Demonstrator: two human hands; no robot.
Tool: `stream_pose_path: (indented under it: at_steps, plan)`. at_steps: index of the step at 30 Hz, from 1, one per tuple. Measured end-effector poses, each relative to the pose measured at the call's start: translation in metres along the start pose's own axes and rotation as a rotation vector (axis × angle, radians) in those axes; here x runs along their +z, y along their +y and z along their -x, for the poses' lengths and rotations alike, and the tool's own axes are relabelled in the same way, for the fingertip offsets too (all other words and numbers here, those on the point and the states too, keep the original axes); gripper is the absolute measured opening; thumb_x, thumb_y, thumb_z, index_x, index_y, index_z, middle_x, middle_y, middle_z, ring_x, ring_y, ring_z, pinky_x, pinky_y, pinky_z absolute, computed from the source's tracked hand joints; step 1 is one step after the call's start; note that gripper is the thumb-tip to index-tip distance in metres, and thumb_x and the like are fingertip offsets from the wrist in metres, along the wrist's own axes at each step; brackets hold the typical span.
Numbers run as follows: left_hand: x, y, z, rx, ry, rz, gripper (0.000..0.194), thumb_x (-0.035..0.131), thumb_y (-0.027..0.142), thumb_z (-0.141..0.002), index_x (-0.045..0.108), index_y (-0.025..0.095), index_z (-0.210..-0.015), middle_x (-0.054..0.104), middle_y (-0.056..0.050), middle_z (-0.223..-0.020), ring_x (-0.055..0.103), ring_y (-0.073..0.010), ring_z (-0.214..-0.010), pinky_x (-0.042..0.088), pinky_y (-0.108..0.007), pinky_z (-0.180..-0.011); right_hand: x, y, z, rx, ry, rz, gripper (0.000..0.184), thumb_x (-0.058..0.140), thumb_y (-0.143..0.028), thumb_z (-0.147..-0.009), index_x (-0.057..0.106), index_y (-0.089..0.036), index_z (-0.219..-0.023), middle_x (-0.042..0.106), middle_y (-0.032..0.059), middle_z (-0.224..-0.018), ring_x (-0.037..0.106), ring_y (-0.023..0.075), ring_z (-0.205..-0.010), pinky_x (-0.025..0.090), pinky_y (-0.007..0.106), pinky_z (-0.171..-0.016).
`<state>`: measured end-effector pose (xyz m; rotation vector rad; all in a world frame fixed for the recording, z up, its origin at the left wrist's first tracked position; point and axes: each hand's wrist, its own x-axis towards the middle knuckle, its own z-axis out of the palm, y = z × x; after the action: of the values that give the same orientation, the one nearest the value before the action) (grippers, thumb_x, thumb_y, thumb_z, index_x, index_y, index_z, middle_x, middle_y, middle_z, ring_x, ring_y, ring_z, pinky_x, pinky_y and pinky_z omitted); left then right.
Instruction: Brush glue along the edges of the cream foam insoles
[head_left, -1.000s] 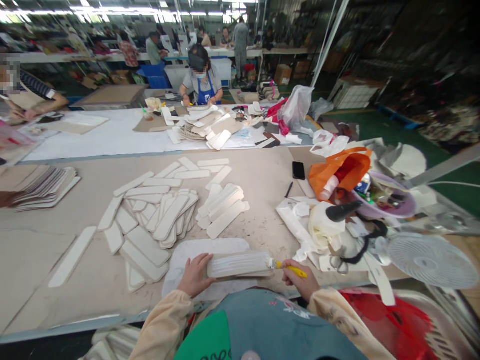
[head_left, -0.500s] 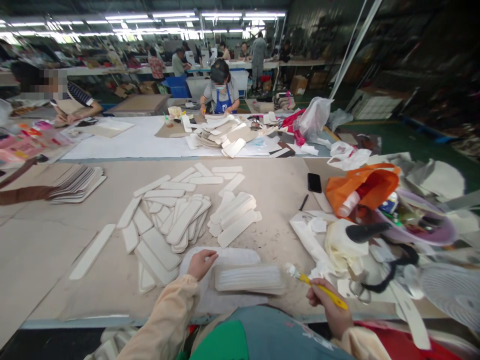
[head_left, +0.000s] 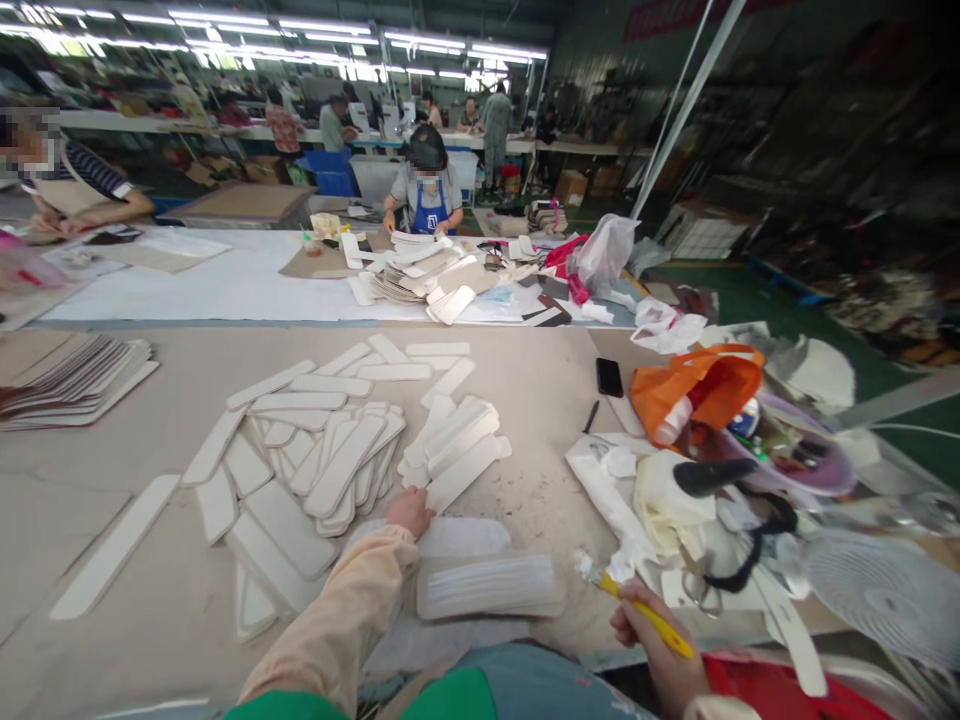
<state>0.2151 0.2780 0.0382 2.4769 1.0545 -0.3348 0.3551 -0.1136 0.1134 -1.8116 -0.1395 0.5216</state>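
**Top strip streaked end to end; brush lifted clear; left fingertips at fanned pile**

Clock centre: streaked strip (head_left: 489, 583), on top of a low stack, crosswise over a white sheet (head_left: 465, 535), just in front of the body. 12 o'clock = away from body.

Right hand (head_left: 664, 665), between 3 and 4 o'clock: fingers curled closed around yellow-handled brush (head_left: 609, 584). White-coated bristles at 3 o'clock, apart from the stack, pointing back toward it.

Left hand (head_left: 410, 512), between 10 and 11 o'clock: fingers bent and close together, little opening visible, at near end of a strip in fanned pile (head_left: 459, 440). Contact likely; from this view, cannot tell about any actual hold.

Progress, judged by eye:
- Done: white lengthwise streaks over nearly the full length of the top strip. Coating apparently complete. Lower strips mostly hidden; coating there unknown.
- Left: no streaks visible on fanned pile, 11 to 12 o'clock, on larger heap (head_left: 345, 460) at 10 o'clock, or on lone strip (head_left: 116, 545) at 9 o'clock. Many strips, seemingly uncoated; early stage by that measure.

Also on table (head_left: 540, 400): phone (head_left: 609, 377) at 1 o'clock.
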Motion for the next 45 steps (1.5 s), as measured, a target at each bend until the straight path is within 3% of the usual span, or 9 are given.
stream_pose_path:
  at_steps: [8, 15, 19, 22, 26, 32, 38, 41, 45]
  plan:
    - [-0.004, -0.001, -0.001, -0.094, -0.001, 0.211, 0.013, 0.066, 0.029, -0.07, 0.059, 0.018, -0.073, 0.065, -0.007, -0.081, 0.062, -0.0217, -0.084, 0.042, -0.03, -0.072, 0.009, -0.01, -0.003, -0.021, -0.005, 0.0, 0.031, 0.063, -0.052, -0.076, 0.061, -0.023, -0.088, 0.061, -0.0002, -0.063, 0.057, 0.0165, -0.055, 0.049, 0.029, -0.053]
    - [-0.037, 0.003, 0.013, -0.036, 0.144, 0.697, 0.024, 0.069, 0.034, -0.063, 0.051, 0.02, -0.071, 0.052, 0.006, -0.059, 0.055, -0.0133, -0.063, 0.041, -0.024, -0.061, 0.008, -0.009, -0.01, -0.125, 0.079, -0.044, 0.038, 0.063, -0.053, -0.078, 0.062, -0.021, -0.099, 0.068, 0.005, -0.076, 0.062, 0.0192, -0.061, 0.055, 0.032, -0.057]
    - [-0.07, 0.016, 0.037, 0.053, 0.196, 0.979, 0.041, 0.071, 0.045, -0.059, 0.051, 0.019, -0.084, 0.058, 0.004, -0.068, 0.058, -0.0121, -0.067, 0.045, -0.025, -0.067, 0.007, -0.009, -0.015, -0.19, 0.073, -0.051, 0.034, 0.063, -0.051, -0.079, 0.064, -0.022, -0.097, 0.069, 0.0067, -0.083, 0.065, 0.0213, -0.066, 0.058, 0.036, -0.063]
    - [-0.097, 0.033, 0.066, 0.116, 0.177, 1.289, 0.053, 0.077, 0.037, -0.057, 0.053, 0.019, -0.101, 0.064, 0.002, -0.079, 0.06, -0.0114, -0.072, 0.047, -0.024, -0.068, 0.007, -0.013, -0.021, -0.267, 0.064, -0.038, 0.032, 0.061, -0.05, -0.082, 0.061, -0.023, -0.099, 0.069, 0.0077, -0.092, 0.067, 0.0235, -0.076, 0.058, 0.039, -0.07]
    - [-0.116, 0.057, 0.109, 0.168, 0.032, 1.634, 0.04, 0.08, 0.021, -0.059, 0.059, 0.017, -0.092, 0.067, 0.001, -0.081, 0.06, -0.0093, -0.07, 0.045, -0.02, -0.064, 0.008, -0.019, -0.034, -0.304, -0.006, -0.051, 0.031, 0.058, -0.051, -0.083, 0.057, -0.024, -0.099, 0.065, 0.0097, -0.11, 0.065, 0.0265, -0.095, 0.054, 0.044, -0.083]
    - [-0.085, 0.076, 0.158, 0.086, -0.173, 1.692, 0.03, 0.082, 0.02, -0.057, 0.062, 0.014, -0.079, 0.067, 0.0, -0.07, 0.058, -0.0086, -0.061, 0.043, -0.019, -0.058, 0.015, -0.022, -0.046, -0.166, -0.188, -0.29, 0.036, 0.062, -0.054, -0.079, 0.046, -0.026, -0.097, 0.059, 0.0098, -0.125, 0.064, 0.0262, -0.101, 0.053, 0.044, -0.084]
    - [-0.04, 0.071, 0.187, -0.057, -0.276, 1.702, 0.033, 0.083, 0.026, -0.054, 0.062, 0.014, -0.077, 0.066, -0.001, -0.07, 0.059, -0.011, -0.063, 0.046, -0.023, -0.06, 0.021, -0.013, -0.022, -0.091, -0.308, -0.202, 0.039, 0.071, -0.044, -0.073, 0.041, -0.027, -0.091, 0.065, 0.005, -0.117, 0.064, 0.0144, -0.067, 0.054, 0.033, -0.065]
    - [-0.02, 0.064, 0.194, -0.168, -0.219, 1.609, 0.037, 0.082, 0.032, -0.052, 0.06, 0.015, -0.076, 0.066, -0.002, -0.071, 0.06, -0.0128, -0.064, 0.047, -0.026, -0.063, 0.023, -0.001, -0.012, -0.135, -0.258, -0.109, 0.042, 0.073, -0.046, -0.069, 0.041, -0.026, -0.088, 0.07, 0.004, -0.105, 0.057, 0.0134, -0.058, 0.05, 0.03, -0.059]
    - [0.005, 0.05, 0.19, -0.322, 0.019, 1.244, 0.037, 0.074, 0.042, -0.056, 0.056, 0.017, -0.075, 0.06, 0.001, -0.061, 0.057, -0.0125, -0.057, 0.045, -0.026, -0.058, 0.029, 0.011, -0.011, -0.204, -0.164, 0.061, 0.044, 0.069, -0.057, -0.065, 0.047, -0.025, -0.085, 0.07, 0.0044, -0.092, 0.058, 0.018, -0.064, 0.05, 0.034, -0.065]
